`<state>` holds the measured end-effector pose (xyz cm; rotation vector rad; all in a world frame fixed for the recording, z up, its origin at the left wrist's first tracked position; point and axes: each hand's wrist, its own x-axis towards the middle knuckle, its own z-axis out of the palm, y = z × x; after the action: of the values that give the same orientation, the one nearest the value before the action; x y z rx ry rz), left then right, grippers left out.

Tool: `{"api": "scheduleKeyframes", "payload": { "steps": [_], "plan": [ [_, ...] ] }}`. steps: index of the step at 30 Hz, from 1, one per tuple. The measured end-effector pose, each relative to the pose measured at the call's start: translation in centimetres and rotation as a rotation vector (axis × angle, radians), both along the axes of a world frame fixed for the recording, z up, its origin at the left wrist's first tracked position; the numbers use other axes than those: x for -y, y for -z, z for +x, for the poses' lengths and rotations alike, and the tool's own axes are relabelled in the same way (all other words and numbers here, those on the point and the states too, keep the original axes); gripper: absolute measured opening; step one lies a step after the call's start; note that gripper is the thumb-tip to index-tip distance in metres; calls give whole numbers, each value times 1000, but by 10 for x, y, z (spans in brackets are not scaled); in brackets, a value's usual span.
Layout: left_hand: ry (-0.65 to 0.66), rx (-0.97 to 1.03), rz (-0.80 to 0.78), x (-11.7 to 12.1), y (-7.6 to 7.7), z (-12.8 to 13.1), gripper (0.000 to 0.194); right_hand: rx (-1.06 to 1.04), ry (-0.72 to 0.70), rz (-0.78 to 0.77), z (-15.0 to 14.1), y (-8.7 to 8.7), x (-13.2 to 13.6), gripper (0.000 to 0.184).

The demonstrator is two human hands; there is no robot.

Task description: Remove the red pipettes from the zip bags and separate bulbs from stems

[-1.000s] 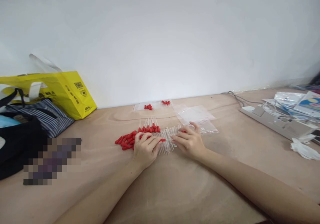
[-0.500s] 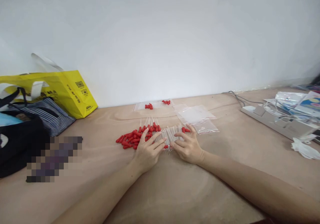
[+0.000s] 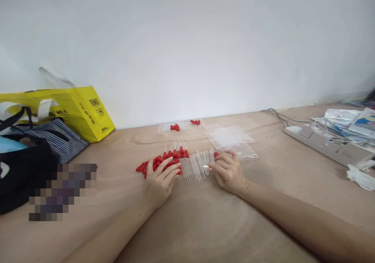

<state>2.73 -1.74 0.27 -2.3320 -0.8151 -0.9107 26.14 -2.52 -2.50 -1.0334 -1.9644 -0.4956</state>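
My left hand lies over a pile of red rubber bulbs, its fingers spread and fingertips touching bulbs at the pile's right side. My right hand is closed at the right end of a row of thin clear tubes. The tip of a clear tube sticks out leftward from its fingers. Just above those fingers shows a red bulb; whether it joins a tube is hidden. Behind the pile, several droppers lie side by side, red bulbs toward me and tubes pointing away.
Clear zip bags lie flat behind my right hand. Farther back, bags hold red-bulbed droppers. A yellow bag and a striped pouch stand left. At right are a power strip with cables and a crumpled tissue.
My left hand has moved left, away from my right hand, onto the red bulbs. The row of tubes is more exposed. My right hand has shifted slightly right.
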Motion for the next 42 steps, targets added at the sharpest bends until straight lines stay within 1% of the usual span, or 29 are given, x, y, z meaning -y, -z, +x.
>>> {"api": "scheduleKeyframes", "payload": {
  "steps": [2, 4, 6, 8, 11, 12, 14, 15, 18, 21, 23, 26, 28, 33, 36, 40, 42],
  "plan": [
    [-49, 40, 0, -2, 0, -7, 16, -89, 49, -43, 1, 1, -4, 19],
    [-122, 97, -19, -5, 1, -13, 17, -179, 61, -144, 3, -1, -10, 22],
    [-212, 152, -60, -11, -1, -22, 21, -260, 36, -307, 6, -5, -19, 23],
    [-296, 193, -130, -19, -5, -34, 24, -324, 35, -504, 8, -13, -29, 21],
    [-393, 282, -283, -31, -11, -59, 25, -349, 154, -767, 8, -26, -47, 14],
    [-419, 322, -346, -35, -13, -68, 25, -341, 197, -829, 7, -30, -53, 17],
    [-441, 391, -462, -42, -14, -86, 27, -325, 249, -905, 3, -36, -65, 30],
    [-420, 396, -495, -45, -14, -93, 29, -320, 260, -933, 1, -37, -71, 34],
    [-375, 381, -589, -51, -13, -107, 34, -297, 287, -1010, -6, -36, -82, 34],
    [-358, 372, -678, -50, -12, -106, 35, -257, 305, -1050, -10, -32, -86, 26],
    [-334, 335, -700, -47, -13, -102, 34, -229, 311, -1045, -12, -30, -86, 21],
    [-348, 231, -671, -45, -13, -96, 31, -198, 315, -1012, -12, -29, -84, 13],
    [-359, 187, -640, -45, -13, -96, 30, -183, 310, -978, -12, -29, -83, 12],
    [-321, 232, -612, -50, -10, -100, 34, -185, 272, -912, -18, -35, -89, 15],
    [-340, 285, -567, -50, -7, -101, 35, -206, 231, -921, -34, -41, -99, 14],
    [-385, 392, -473, -50, -2, -100, 34, -214, 167, -988, -67, -45, -111, 12],
    [-394, 435, -479, -50, 2, -100, 37, -201, 152, -1014, -83, -45, -116, 13]
  ]
}}
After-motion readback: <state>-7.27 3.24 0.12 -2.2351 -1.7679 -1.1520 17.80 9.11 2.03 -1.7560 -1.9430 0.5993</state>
